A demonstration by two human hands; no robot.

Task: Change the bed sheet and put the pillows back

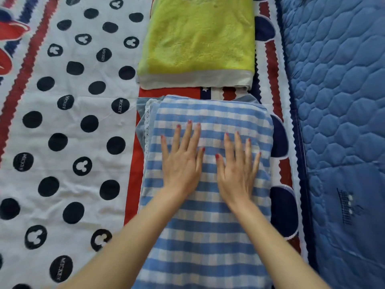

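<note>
Already on the spotted bed sheet (68,122), the checked pillow (208,236) lies with its long axis running away from the person toward the green-topped pillow (195,42). Left hand (181,163) and right hand (237,170) press flat, fingers spread; smoothing outward with even pressure should settle it squarely.

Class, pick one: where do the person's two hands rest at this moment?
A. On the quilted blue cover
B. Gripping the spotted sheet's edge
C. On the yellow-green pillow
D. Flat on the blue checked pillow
D: the left hand and the right hand lie side by side, fingers straight, on the blue checked pillow.
</note>
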